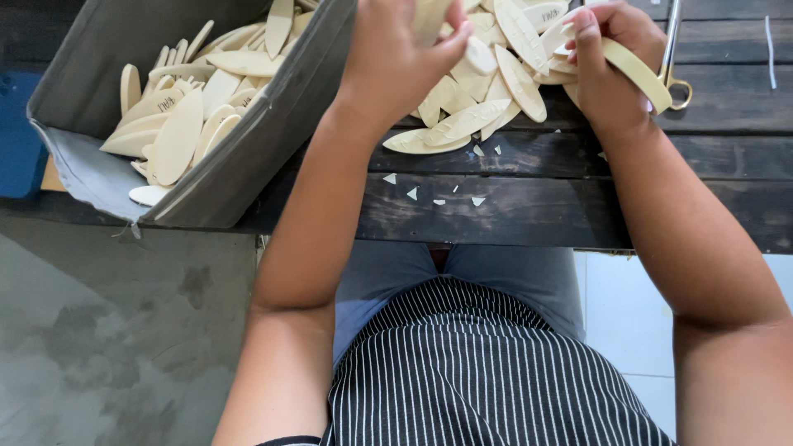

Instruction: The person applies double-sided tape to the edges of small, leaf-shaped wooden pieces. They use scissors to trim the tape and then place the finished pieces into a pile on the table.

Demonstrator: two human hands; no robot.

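Note:
My left hand point(401, 58) is closed around a cream leaf-shaped piece at the top edge of the view, above a pile of cream leaf-shaped pieces point(479, 107) on the dark wooden table point(529, 206). Over the pile's right side, my right hand point(607, 70) grips a curved cream leaf-shaped piece point(640, 74). The fingertips of both hands are partly cut off by the frame.
A grey fabric box point(248, 157) at the left holds several more cream pieces point(178, 124). Scissors with gold handles point(673, 58) lie right of my right hand. Small cream scraps point(429, 192) dot the table edge. A blue object point(16, 140) sits far left.

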